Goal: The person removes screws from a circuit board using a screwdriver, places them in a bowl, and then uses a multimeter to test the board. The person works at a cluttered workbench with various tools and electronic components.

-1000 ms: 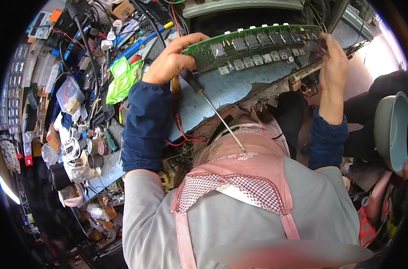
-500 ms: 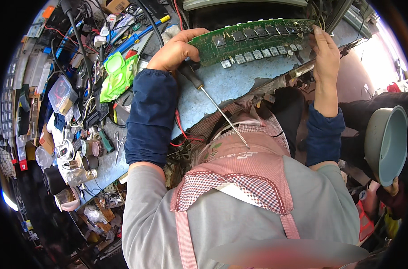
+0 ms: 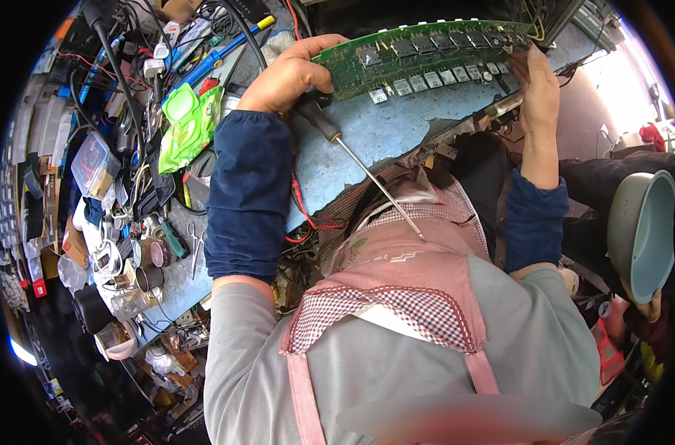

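A long green circuit board (image 3: 426,55) with several dark components is held above the blue-grey workbench (image 3: 382,133). My left hand (image 3: 293,74) grips the board's left end and also clasps a screwdriver (image 3: 352,152) with a black handle, its long shaft pointing down toward my chest. My right hand (image 3: 537,89) holds the board's right end, fingers pressed along its edge. Both forearms wear dark blue sleeve covers.
The bench's left side is crowded: a green wipes packet (image 3: 189,126), a clear plastic box (image 3: 93,159), cables, scissors (image 3: 195,245), small jars and blue-handled tools. A grey-green bowl (image 3: 641,230) hangs at the right. Red wires (image 3: 308,222) trail at the bench's near edge.
The board and both hands have shifted upward and slightly right in the view. Grip on board and screwdriver is unchanged.
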`<state>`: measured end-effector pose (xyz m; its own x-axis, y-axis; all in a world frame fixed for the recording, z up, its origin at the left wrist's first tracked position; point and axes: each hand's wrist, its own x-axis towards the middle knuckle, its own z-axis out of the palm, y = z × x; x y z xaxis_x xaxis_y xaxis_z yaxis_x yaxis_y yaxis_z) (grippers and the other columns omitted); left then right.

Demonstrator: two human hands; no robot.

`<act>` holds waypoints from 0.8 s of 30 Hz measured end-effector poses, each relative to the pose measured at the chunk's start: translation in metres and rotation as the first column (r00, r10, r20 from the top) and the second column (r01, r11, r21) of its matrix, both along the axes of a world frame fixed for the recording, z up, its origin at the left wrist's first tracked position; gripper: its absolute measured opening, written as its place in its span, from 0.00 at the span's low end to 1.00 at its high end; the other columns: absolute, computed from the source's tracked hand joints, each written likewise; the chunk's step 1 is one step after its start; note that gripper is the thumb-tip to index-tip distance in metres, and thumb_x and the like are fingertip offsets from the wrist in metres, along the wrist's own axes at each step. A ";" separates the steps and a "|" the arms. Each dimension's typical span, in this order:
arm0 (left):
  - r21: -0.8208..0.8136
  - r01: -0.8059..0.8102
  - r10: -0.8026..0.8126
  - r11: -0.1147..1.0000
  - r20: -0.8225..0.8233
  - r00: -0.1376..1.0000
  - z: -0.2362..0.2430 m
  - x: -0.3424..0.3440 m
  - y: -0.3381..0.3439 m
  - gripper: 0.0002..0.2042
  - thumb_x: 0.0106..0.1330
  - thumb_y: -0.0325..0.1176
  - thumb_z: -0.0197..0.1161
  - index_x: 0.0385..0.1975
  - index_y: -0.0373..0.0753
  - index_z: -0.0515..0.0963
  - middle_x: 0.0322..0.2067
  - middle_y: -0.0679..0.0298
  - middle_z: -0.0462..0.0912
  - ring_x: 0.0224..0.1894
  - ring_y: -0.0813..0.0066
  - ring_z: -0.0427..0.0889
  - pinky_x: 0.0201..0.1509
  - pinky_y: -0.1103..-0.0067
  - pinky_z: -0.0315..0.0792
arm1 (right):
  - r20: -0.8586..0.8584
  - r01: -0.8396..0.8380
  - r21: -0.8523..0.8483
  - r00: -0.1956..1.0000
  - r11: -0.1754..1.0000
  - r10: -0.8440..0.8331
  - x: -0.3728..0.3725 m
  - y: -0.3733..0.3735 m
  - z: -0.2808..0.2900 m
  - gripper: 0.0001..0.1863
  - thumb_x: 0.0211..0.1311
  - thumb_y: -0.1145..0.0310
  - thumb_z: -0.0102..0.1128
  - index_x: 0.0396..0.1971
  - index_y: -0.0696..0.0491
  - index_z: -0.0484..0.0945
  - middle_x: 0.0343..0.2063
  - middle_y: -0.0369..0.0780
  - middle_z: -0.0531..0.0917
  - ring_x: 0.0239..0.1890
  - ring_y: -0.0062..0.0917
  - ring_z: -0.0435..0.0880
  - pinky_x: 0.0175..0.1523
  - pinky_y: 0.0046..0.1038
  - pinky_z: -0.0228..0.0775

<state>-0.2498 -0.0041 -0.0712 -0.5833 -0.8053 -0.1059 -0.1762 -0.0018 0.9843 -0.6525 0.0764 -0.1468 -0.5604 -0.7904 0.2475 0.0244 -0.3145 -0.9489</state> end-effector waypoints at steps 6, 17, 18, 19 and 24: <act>0.016 -0.006 0.008 1.000 -0.137 0.991 -0.006 0.002 -0.009 0.34 0.47 0.15 0.62 0.63 0.30 0.81 0.47 0.63 0.88 0.45 0.73 0.83 0.47 0.83 0.75 | 0.021 -0.033 0.046 0.999 0.998 0.032 0.005 0.009 0.016 0.28 0.84 0.51 0.54 0.69 0.59 0.77 0.50 0.42 0.85 0.51 0.26 0.83 0.60 0.29 0.76; 0.271 0.061 0.028 0.961 -0.312 0.950 0.008 0.028 -0.024 0.18 0.55 0.15 0.64 0.47 0.35 0.84 0.35 0.64 0.88 0.26 0.74 0.79 0.32 0.77 0.72 | -0.134 -0.142 0.163 0.977 0.976 0.164 0.021 0.028 0.093 0.35 0.84 0.43 0.50 0.72 0.58 0.75 0.47 0.34 0.75 0.46 0.18 0.74 0.55 0.21 0.71; 0.277 0.042 0.049 0.960 -0.312 0.949 0.006 0.028 -0.025 0.17 0.56 0.16 0.65 0.46 0.35 0.84 0.34 0.64 0.88 0.25 0.73 0.78 0.32 0.77 0.72 | -0.138 -0.137 0.170 0.977 0.976 0.162 0.022 0.029 0.095 0.35 0.84 0.43 0.50 0.72 0.58 0.75 0.47 0.34 0.75 0.46 0.17 0.74 0.55 0.21 0.71; 0.284 0.023 0.070 0.959 -0.311 0.948 0.004 0.027 -0.025 0.16 0.57 0.16 0.65 0.46 0.34 0.84 0.34 0.63 0.88 0.25 0.72 0.78 0.32 0.76 0.72 | -0.143 -0.133 0.178 0.977 0.975 0.159 0.023 0.030 0.096 0.35 0.84 0.43 0.51 0.72 0.58 0.75 0.48 0.34 0.76 0.45 0.17 0.74 0.54 0.21 0.71; 0.295 0.037 0.052 0.955 -0.288 0.956 -0.001 0.031 -0.032 0.11 0.60 0.17 0.64 0.42 0.32 0.84 0.35 0.60 0.88 0.29 0.66 0.83 0.37 0.71 0.78 | -0.177 -0.108 0.164 0.975 0.981 0.137 0.022 0.028 0.100 0.34 0.82 0.45 0.55 0.68 0.61 0.78 0.46 0.38 0.85 0.39 0.16 0.80 0.46 0.22 0.76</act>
